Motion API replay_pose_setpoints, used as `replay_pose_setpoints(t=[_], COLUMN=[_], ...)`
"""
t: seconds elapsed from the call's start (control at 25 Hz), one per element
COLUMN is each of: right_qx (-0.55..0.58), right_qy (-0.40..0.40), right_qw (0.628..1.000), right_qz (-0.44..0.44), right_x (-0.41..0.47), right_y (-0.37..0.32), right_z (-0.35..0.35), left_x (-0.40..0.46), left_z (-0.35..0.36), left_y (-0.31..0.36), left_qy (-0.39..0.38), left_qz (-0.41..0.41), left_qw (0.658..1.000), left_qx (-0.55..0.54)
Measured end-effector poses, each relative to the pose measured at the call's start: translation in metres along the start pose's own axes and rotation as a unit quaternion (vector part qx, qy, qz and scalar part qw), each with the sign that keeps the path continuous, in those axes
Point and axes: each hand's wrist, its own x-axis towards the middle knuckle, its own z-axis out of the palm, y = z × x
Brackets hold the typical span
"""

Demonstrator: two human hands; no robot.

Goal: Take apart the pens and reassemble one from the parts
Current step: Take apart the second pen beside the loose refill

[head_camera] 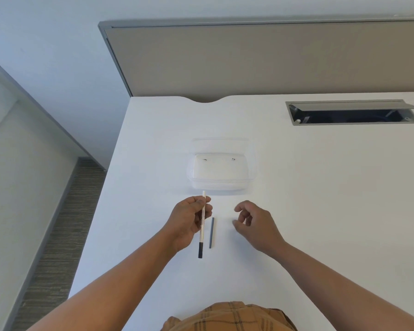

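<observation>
Held a white pen (202, 222) pinched in the left hand (189, 220), fingers closed around the upper barrel, black end pointing toward the near edge and the white end poking out past the fingertips on the far side. Right hand (253, 223) hovering just to the right, fingers loosely curled and half open, nothing visibly in it, though something tiny between the fingertips couldn't be ruled out. Thin dark rod (211, 232), probably a refill or a slim barrel piece, lying flat on the white table (320, 187) just right of the held pen, between the two hands, not touching either. Clear plastic box (221, 170) sitting farther back, looking empty apart from two small marks on its floor. Grey cable hatch (351, 112) far right, lid propped open. For the step in hand, probably pulling the black end piece off: best to keep the left grip firm on the barrel, bring the right thumb and forefinger down onto the black part, then twist and pull straight along the pen's axis rather than bending it, staying low over the table so nothing rolled away. Some faint print ran along the white barrel, but way too small and blurry to read, so no brand to report. No other legible writing anywhere.
</observation>
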Motion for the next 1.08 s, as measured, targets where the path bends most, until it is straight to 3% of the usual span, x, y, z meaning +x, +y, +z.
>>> replay_pose_setpoints(t=[0.24,0.4,0.48,0.6,0.76,0.88,1.08], right_qx=[0.079,0.254,0.308,0.359,0.300,0.247,0.251], right_qy=[-0.077,-0.017,0.009,0.021,-0.002,-0.024,-0.011], right_qw=[0.992,0.967,0.951,0.931,0.953,0.968,0.967], right_qz=[-0.061,-0.025,0.028,0.061,0.039,0.037,0.049], right_x=[-0.009,-0.004,0.001,0.006,0.010,0.011,0.012], right_y=[-0.015,-0.030,-0.038,-0.043,-0.046,-0.041,-0.031], right_z=[0.011,0.004,-0.001,-0.005,-0.001,0.004,0.007], left_x=[0.002,0.004,0.005,0.006,0.007,0.010,0.016], left_z=[0.010,0.007,0.002,-0.002,0.003,0.007,0.000], left_y=[-0.006,-0.010,-0.010,-0.013,-0.022,-0.027,-0.027], left_qy=[0.005,-0.027,-0.050,-0.085,-0.046,-0.004,-0.055], left_qz=[-0.046,-0.031,-0.024,0.029,0.130,0.171,0.133], left_qw=[0.984,0.985,0.991,0.994,0.958,0.942,0.940], left_qx=[-0.171,-0.168,-0.119,0.066,0.252,0.288,0.308])
